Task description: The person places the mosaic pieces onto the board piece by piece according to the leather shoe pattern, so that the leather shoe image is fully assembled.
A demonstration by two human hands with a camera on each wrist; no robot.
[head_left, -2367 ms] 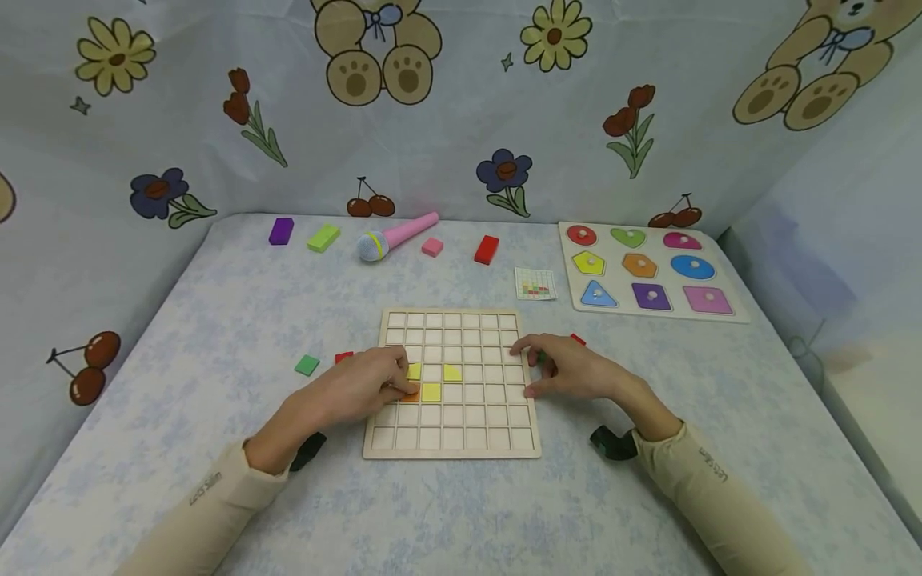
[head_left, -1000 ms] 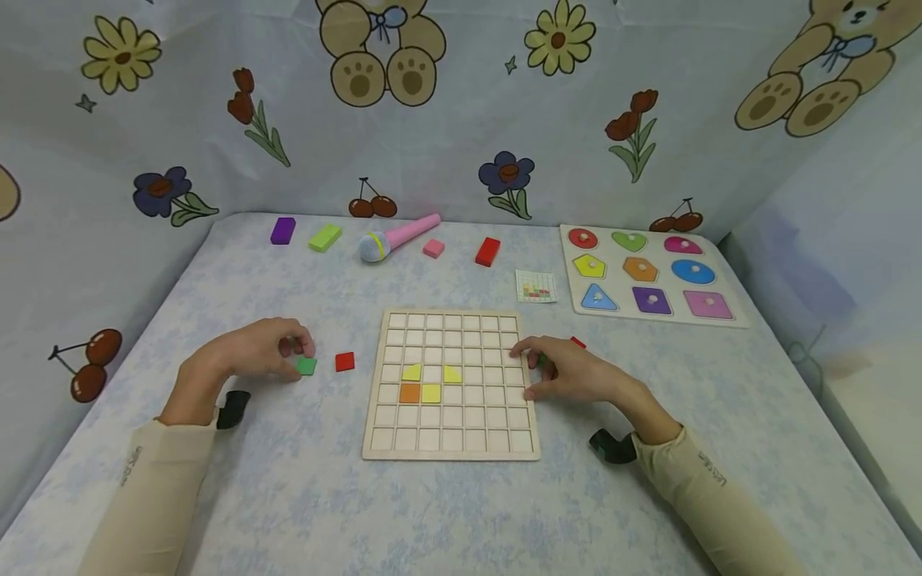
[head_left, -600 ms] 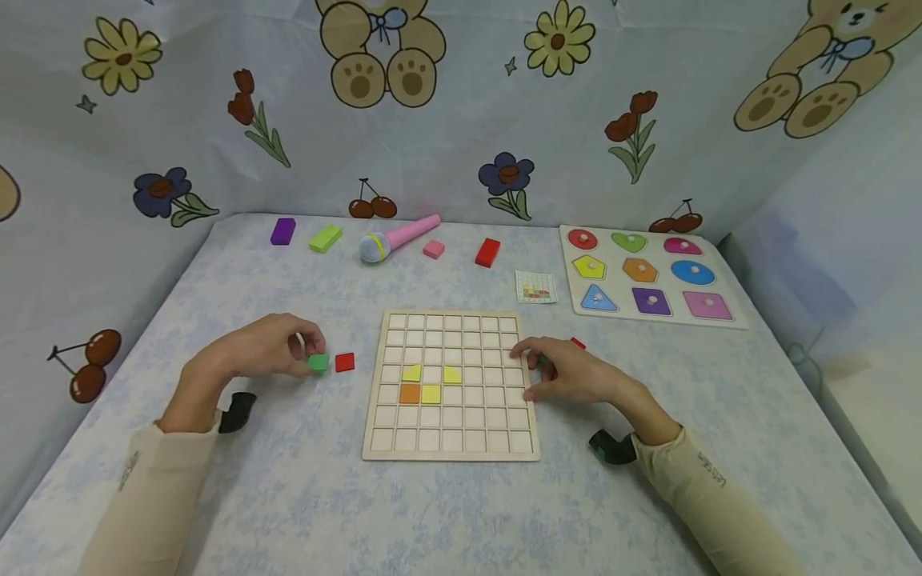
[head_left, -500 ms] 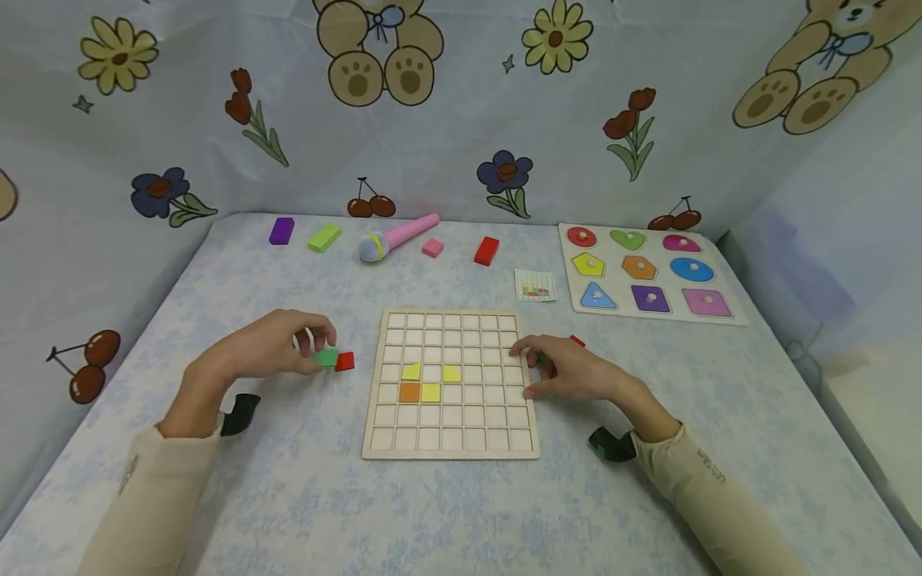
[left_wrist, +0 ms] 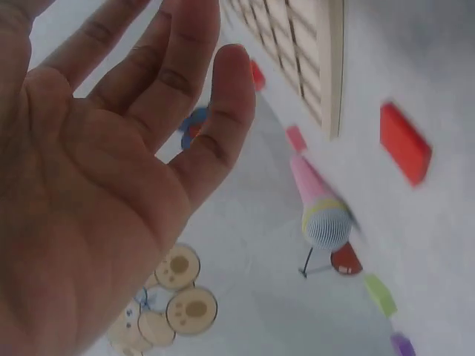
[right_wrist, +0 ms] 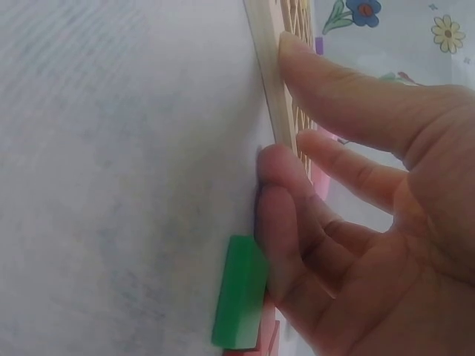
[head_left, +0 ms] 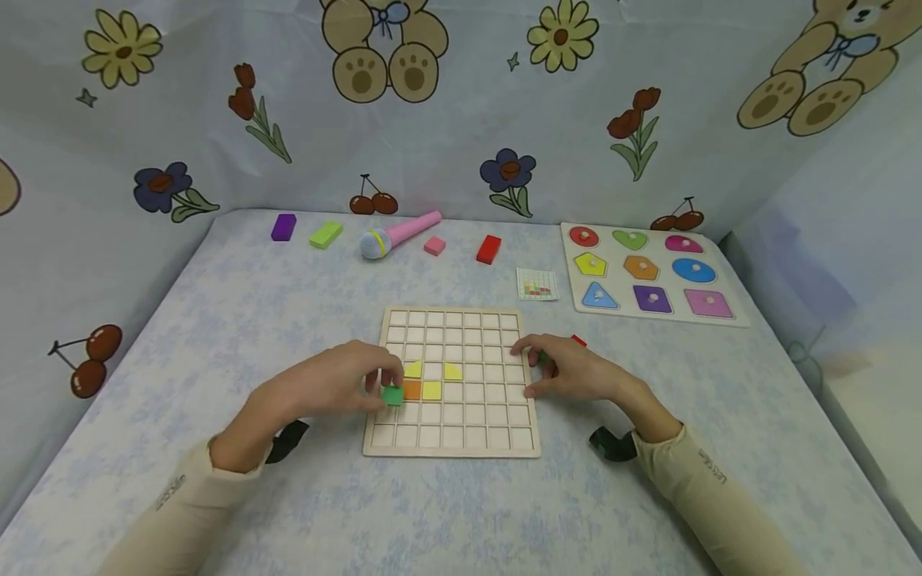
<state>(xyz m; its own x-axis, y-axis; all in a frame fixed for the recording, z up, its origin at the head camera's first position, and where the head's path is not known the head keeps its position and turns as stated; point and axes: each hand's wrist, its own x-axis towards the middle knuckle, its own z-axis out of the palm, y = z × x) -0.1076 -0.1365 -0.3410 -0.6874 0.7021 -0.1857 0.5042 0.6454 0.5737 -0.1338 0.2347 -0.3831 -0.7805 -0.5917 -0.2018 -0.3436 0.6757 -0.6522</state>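
Head camera view, looking down on a table draped in pale blue cloth (head_left: 238,320); a wooden grid board (head_left: 452,448) lies near the front edge at the middle, its square cells made to receive flat tiles; two yellow tiles (head_left: 413,370), an orange tile (head_left: 411,390) and another yellow one already sit in cells left of the board's centre; the left hand (head_left: 327,388) reaches in from the left edge of the board, wrist low on the cloth, fingertips pinching a small green tile (head_left: 392,395) held just over the cells beside the orange tile, apparently lined up with an open cell; the right hand (head_left: 569,372) rests at the board's right edge, thumb on the wooden rim as if to steady it, fingers loosely curled and gripping nothing; the right wrist view shows those fingers touching a green block (right_wrist: 239,293) lying on the cloth just beside the board; a red piece (head_left: 579,341) lies just beyond that hand; along the far edge sit a purple block (head_left: 283,226), a light green block (head_left: 326,234), a pink toy microphone (head_left: 398,234), a pink block (head_left: 434,246) and a red block (head_left: 488,249); a small pattern card (head_left: 536,284) and a shape puzzle board (head_left: 727,320) occupy the far right corner.
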